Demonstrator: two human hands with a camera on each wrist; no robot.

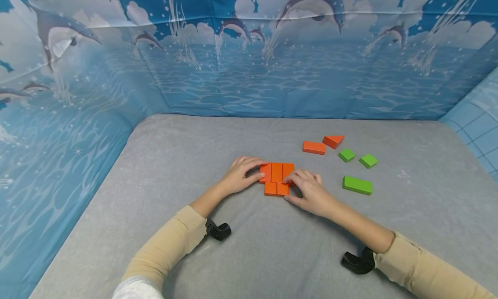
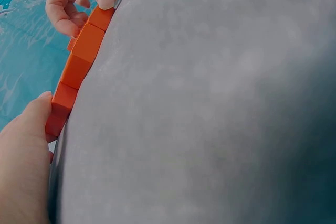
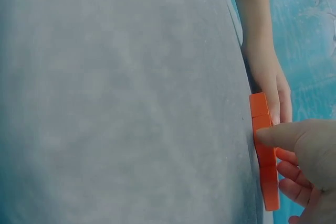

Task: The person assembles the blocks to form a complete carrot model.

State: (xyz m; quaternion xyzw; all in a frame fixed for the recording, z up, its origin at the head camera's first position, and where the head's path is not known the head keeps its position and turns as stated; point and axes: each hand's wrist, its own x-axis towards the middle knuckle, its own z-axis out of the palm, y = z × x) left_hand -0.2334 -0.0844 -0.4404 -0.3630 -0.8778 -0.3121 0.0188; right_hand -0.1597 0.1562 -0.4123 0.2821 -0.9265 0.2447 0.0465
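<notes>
Flat on the grey surface lies a cluster of orange blocks: three longer ones side by side [image 1: 276,172], with two smaller blocks [image 1: 270,189] against their near side. My left hand [image 1: 242,174] holds the leftmost long block [image 1: 266,171], its index finger at the far corner and its thumb at the left side. From the right, my right hand [image 1: 309,191] pinches the small right block [image 1: 282,189], thumb at its near edge. Its other fingers partly cover the rightmost long block [image 1: 288,168]. In the right wrist view the right thumb presses the near face of the orange row [image 3: 266,153].
Beyond my right hand lie an orange rectangular block [image 1: 314,147], an orange triangular block [image 1: 333,141], two small green blocks [image 1: 346,155] and a longer green block [image 1: 357,185]. A dolphin-printed blue curtain [image 1: 249,87] borders the grey surface [image 1: 218,135]. Black wrist devices [image 1: 218,230] hang beneath both forearms.
</notes>
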